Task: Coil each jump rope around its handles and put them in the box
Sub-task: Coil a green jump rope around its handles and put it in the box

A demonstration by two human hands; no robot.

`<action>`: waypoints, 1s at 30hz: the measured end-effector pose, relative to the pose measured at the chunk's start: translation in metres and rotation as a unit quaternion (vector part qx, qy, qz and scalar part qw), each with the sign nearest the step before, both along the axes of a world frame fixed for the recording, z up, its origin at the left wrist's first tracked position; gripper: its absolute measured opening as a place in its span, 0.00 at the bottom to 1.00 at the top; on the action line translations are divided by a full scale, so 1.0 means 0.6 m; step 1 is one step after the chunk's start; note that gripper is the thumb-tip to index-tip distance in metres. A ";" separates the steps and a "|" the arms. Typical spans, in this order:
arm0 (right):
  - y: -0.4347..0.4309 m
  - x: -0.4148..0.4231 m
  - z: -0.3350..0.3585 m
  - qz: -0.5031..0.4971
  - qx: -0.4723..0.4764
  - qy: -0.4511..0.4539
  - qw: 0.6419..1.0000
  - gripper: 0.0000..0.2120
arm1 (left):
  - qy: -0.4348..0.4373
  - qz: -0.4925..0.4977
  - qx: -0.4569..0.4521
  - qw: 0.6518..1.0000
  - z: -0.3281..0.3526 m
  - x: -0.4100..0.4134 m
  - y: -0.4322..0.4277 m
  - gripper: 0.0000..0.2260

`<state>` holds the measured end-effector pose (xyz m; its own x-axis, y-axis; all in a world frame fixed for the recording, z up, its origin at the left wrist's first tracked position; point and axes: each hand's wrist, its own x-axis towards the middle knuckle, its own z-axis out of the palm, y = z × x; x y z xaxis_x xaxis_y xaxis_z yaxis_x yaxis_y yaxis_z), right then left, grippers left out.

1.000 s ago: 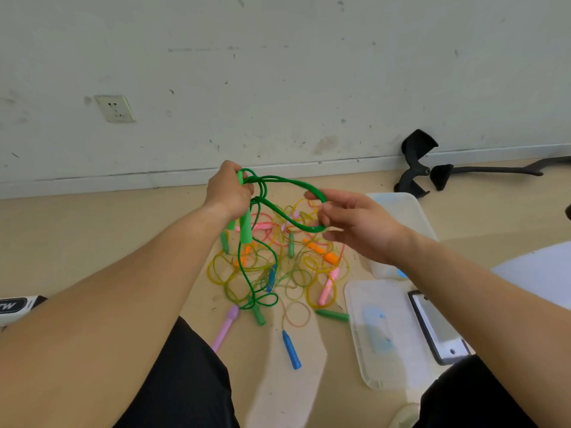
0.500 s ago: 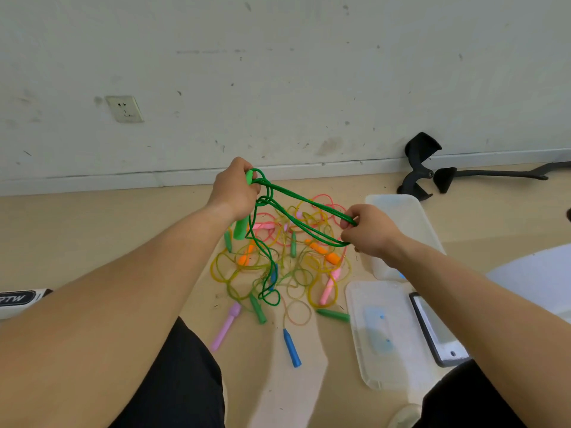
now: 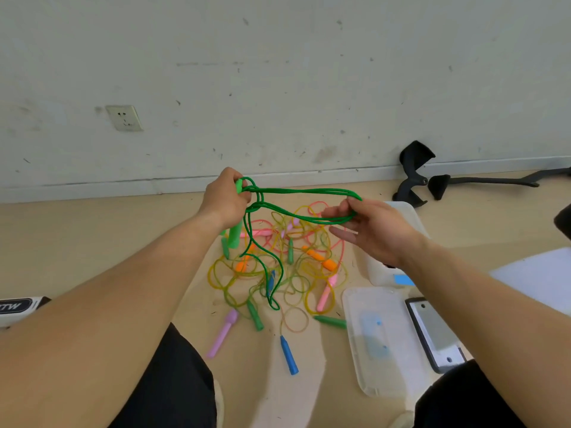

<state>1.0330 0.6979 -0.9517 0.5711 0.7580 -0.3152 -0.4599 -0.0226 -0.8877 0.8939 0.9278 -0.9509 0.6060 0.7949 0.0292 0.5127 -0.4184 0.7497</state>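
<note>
Right hand (image 3: 377, 227) has opened up since half a second ago: it was a fist on the strands, now the fingers are spread and mostly straight. The loop end is hooked over them, lifted higher above the pile of ropes (image 3: 287, 267).

Left to right:
- Left hand (image 3: 224, 200), above the pile's left edge, is wrapped tight round a green handle (image 3: 235, 234), held upright. Can't tell if the second handle is in the same fist.
- Green rope (image 3: 306, 191) runs from the handle top in several strands, roughly level over the pile, to the right hand. One slack tail hangs from the handle down into the pile's middle.
- Box (image 3: 404, 211) sits just right of the pile, partly behind the right hand. Its lid (image 3: 380, 341) lies flat, nearer the person than the pile and to its right.

Handling, my read:
- Rope is thin, light and limp, with no stiffness to hold a coil. Loops likely spring off once tension drops.
- Looks like smooth plastic cord, so probably slippery on fingers.
- Handles are the only rigid part. Grip there and wind onto them, keeping the feeding strand taut.
- Hanging tail could snag the yellow and pink ropes in the pile. Lift it clear before winding.
- Nothing fragile. Box not loaded with this rope yet.
</note>
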 end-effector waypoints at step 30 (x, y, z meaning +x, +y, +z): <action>-0.015 0.022 -0.039 0.163 -0.338 -0.556 0.742 0.04 | -0.015 0.062 0.007 0.998 -0.020 -0.004 0.055 0.11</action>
<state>1.0460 0.6888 -0.9749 0.5831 0.7969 -0.1583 0.6756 -0.5838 -0.4502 0.8916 0.9607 -0.9629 0.5015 0.8632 0.0582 0.5382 -0.3639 0.7602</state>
